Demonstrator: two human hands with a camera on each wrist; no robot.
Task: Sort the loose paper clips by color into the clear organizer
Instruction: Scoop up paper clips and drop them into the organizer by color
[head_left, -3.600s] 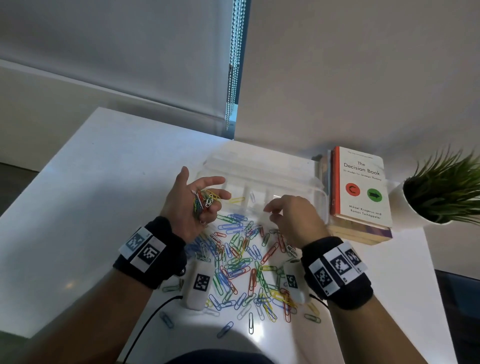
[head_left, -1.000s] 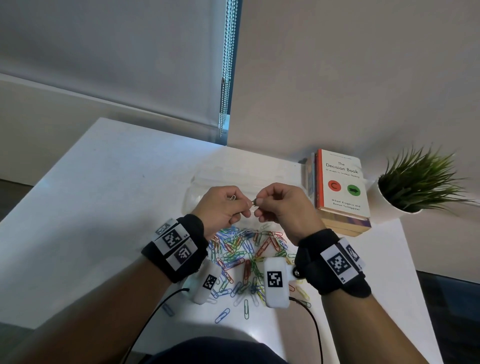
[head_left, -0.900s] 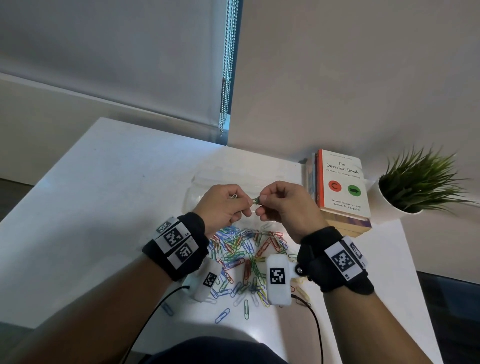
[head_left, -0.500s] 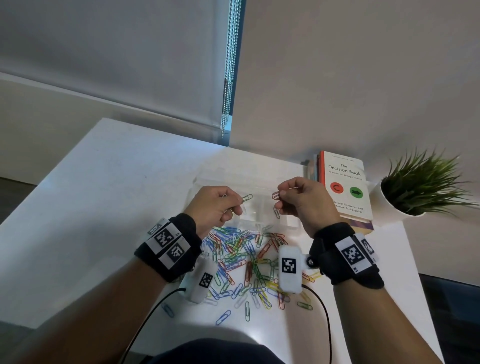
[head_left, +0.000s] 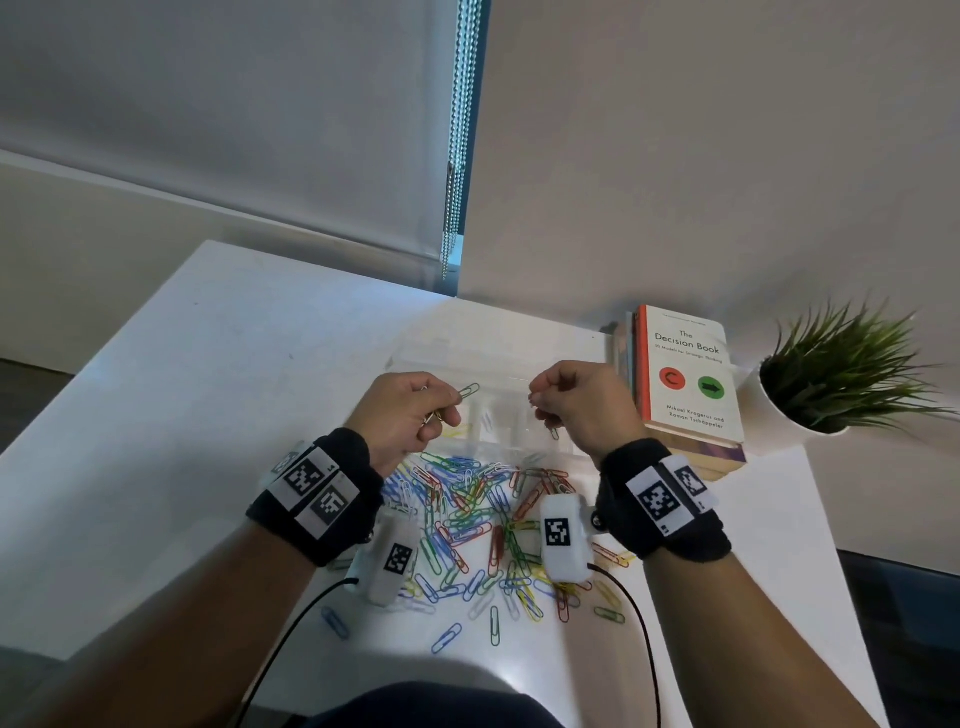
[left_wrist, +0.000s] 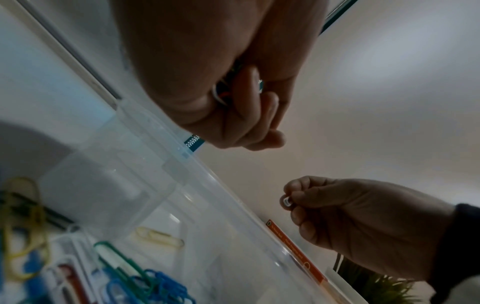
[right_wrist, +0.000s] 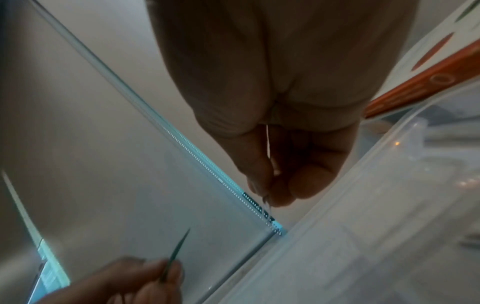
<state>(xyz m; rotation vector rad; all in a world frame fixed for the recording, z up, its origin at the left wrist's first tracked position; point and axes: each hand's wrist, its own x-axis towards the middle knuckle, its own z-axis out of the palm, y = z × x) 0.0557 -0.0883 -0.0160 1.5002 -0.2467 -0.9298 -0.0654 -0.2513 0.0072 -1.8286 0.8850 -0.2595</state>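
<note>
The clear organizer (head_left: 498, 410) lies open on the white table, between my hands. My left hand (head_left: 457, 402) pinches a green paper clip (head_left: 469, 389) by one end and keeps a bunch of mixed clips curled in its palm (left_wrist: 221, 92). My right hand (head_left: 535, 400) pinches a single paper clip (left_wrist: 286, 201) over the organizer's right side; most of that clip is hidden and its colour is unclear. The green paper clip (right_wrist: 179, 248) also pokes up from the left hand in the right wrist view. A pile of loose coloured clips (head_left: 483, 519) covers the table below my wrists.
A stack of books (head_left: 685, 379) sits right of the organizer, with a potted plant (head_left: 841, 374) beyond it. A bead chain (head_left: 457, 156) hangs from the blind at the back. A pale clip (left_wrist: 158, 236) lies in one organizer compartment. Camera cables trail off the front edge.
A second ago my hands met, fingertips together on joined clips. They have since pulled apart, left with the green clip and right with another, and now hover over the organizer.
</note>
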